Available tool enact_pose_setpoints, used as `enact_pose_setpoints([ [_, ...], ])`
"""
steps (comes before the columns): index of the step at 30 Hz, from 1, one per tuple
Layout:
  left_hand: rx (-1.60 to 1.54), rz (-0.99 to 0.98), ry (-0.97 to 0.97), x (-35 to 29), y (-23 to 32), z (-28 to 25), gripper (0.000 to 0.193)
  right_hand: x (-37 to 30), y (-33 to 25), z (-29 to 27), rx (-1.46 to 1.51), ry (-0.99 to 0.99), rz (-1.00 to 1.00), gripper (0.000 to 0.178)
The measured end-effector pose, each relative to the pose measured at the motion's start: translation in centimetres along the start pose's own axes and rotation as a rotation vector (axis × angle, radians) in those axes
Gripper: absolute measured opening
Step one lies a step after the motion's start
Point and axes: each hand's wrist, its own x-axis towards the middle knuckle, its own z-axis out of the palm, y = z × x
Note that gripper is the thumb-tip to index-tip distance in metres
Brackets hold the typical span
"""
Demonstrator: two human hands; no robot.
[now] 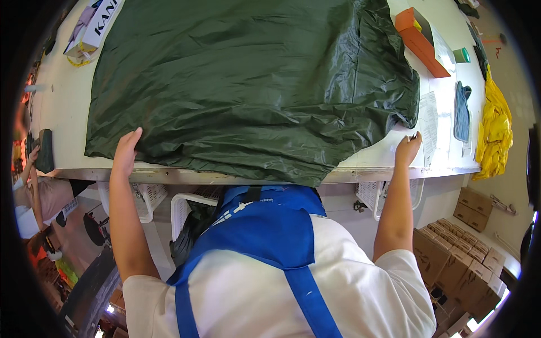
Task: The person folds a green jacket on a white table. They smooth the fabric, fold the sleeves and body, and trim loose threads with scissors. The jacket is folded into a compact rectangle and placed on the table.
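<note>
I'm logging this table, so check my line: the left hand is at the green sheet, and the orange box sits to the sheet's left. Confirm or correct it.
The side is wrong: the head view shows the orange box to the green sheet's right. The left hand is at the sheet.

Left hand [126,150], right hand [407,151], well apart

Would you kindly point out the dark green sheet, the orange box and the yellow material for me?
Dark green sheet [236,81]: head view, on its broad middle.
Orange box [421,49]: head view, on its long side wall.
Yellow material [495,132]: head view, on its crumpled folds.
</note>
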Motion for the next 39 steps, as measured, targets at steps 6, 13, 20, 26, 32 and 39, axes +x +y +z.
enact_pose_setpoints([
  [6, -0.117, 0.185, 0.241, -1.0, -0.8, 0.8, 0.050, 3.3, -6.7, -0.1, 0.075, -0.200, -0.684, 0.023],
  [13, 0.846, 0.474, 0.362, 5.2, -2.1, 1.7, 0.036, 3.3, -5.8, 3.8, -0.434, -0.363, -0.667, 0.033],
  [20, 0.775, 0.420, 0.294, 5.4, -2.7, 4.7, 0.034, -6.3, -13.0, 2.5, 0.044, -0.132, -0.750, 0.049],
  [26, 0.718, 0.345, 0.357, 5.8, -1.2, 1.9, 0.037, -21.6, -20.0, -0.7, -0.093, -0.764, -0.977, 0.062],
  [32, 1.006, 0.084, 0.726, 4.9, -5.9, -4.0, 0.059, -20.7, -16.0, -4.2, 0.343, -0.705, -1.003, 0.056],
  [39, 0.591, -0.145, 1.049, 3.3, -11.4, -9.8, 0.073, -20.9, -10.8, -5.3, -0.028, -0.792, -1.114, 0.053],
])
